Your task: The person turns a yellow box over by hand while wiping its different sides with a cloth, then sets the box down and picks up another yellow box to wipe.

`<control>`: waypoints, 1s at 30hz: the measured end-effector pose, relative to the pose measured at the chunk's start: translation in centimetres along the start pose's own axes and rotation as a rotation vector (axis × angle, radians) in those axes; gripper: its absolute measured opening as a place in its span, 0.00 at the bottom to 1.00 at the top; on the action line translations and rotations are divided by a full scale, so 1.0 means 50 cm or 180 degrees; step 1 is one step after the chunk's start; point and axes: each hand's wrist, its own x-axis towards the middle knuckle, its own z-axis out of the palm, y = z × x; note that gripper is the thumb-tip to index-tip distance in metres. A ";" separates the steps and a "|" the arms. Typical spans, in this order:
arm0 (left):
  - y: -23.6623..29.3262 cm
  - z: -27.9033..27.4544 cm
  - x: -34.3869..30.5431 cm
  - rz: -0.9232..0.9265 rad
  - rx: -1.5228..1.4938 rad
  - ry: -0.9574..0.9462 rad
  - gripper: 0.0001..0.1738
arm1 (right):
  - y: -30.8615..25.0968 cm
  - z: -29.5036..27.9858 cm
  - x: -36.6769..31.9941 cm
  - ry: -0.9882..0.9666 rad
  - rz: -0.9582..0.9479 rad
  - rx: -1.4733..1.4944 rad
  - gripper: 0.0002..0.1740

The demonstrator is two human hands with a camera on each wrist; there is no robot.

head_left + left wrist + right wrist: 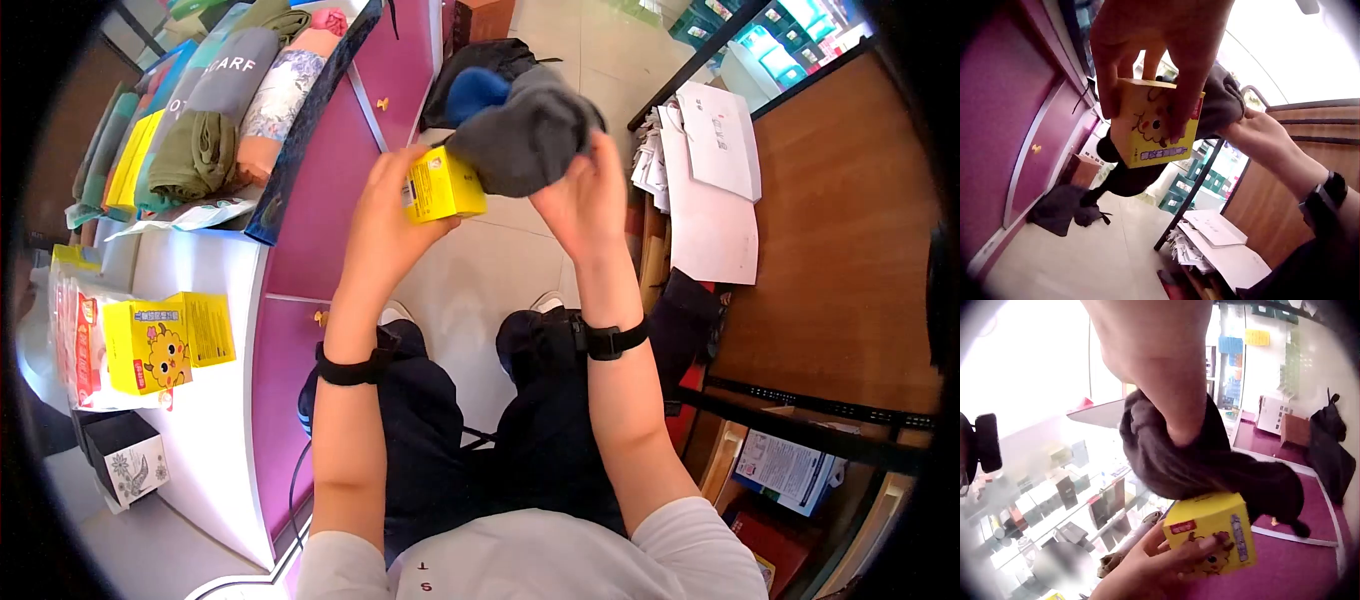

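Observation:
The left hand [385,215] grips a small yellow box [442,187] with a cartoon face, seen on the box [1155,125] in the left wrist view. Against the box's far side lies a dark grey cloth item [525,135], with a blue part [476,95] at its upper left. The right hand [585,200] holds the cloth at its right side; in the right wrist view its fingers are largely hidden in the cloth [1166,450]. Thumb and fingers of the left hand [1154,565] lie on opposite sides of the box.
Rolled cloths [195,155] and more yellow boxes [148,345] are on the white counter [225,420] at the left, above purple cabinets [310,220]. White envelopes [715,220] lie on a shelf at the right. A black bag [1057,209] rests on the floor.

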 end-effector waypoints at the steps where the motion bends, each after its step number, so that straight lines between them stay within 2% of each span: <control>1: -0.004 0.002 0.002 -0.0004 0.0001 0.0008 0.40 | 0.008 -0.008 -0.001 0.0234 0.0047 -0.0514 0.29; 2: -0.007 0.003 0.005 -0.0047 -0.0279 0.0022 0.40 | 0.019 -0.020 0.001 0.0230 0.0047 -0.0511 0.29; 4: -0.001 0.000 0.006 -0.0085 -0.0559 0.0022 0.40 | 0.038 -0.026 0.006 0.0462 0.0287 -0.2038 0.26; 6: 0.014 -0.003 0.004 -0.0227 -0.0729 -0.0034 0.40 | 0.043 -0.025 0.006 0.0558 0.0290 -0.2181 0.28; 8: 0.021 -0.007 0.003 -0.0264 -0.0928 -0.0059 0.41 | 0.044 -0.015 0.002 0.0298 -0.0059 -0.2822 0.29; 9: 0.023 -0.007 0.002 -0.0315 -0.1124 -0.0079 0.41 | 0.033 -0.008 0.003 0.0353 0.0410 -0.2837 0.32; 10: 0.023 -0.007 0.002 -0.0315 -0.1122 -0.0081 0.41 | 0.036 -0.009 0.000 0.0354 0.0409 -0.2835 0.32; 12: 0.024 -0.004 0.002 -0.0179 -0.1018 -0.0061 0.43 | 0.045 -0.012 -0.010 -0.0115 0.0576 -0.3017 0.33; 17: 0.025 0.004 -0.004 0.0146 -0.0525 0.0150 0.43 | 0.062 0.007 -0.009 -0.0058 0.0651 -0.2645 0.32; 20: 0.037 0.009 -0.005 0.0288 -0.0378 0.0197 0.42 | 0.076 0.011 -0.006 0.0306 0.0323 -0.2536 0.29; 22: 0.039 0.015 -0.008 0.0336 -0.0319 0.0187 0.42 | 0.082 0.013 -0.007 0.0892 0.0166 -0.2546 0.26; 23: 0.035 0.022 -0.010 0.0350 -0.0350 0.0191 0.42 | 0.081 0.014 -0.006 0.0990 0.0159 -0.2702 0.25; 27: 0.044 0.028 -0.016 0.0267 -0.0305 0.0204 0.41 | 0.083 0.017 -0.004 0.1088 -0.0252 -0.2816 0.22; 29: 0.049 0.030 -0.017 0.0232 -0.0369 0.0210 0.41 | 0.089 0.001 0.004 0.0768 -0.0805 -0.2889 0.19; 30: 0.051 0.030 -0.016 0.0195 -0.0432 0.0214 0.41 | 0.090 -0.005 0.007 0.0768 -0.0813 -0.2885 0.19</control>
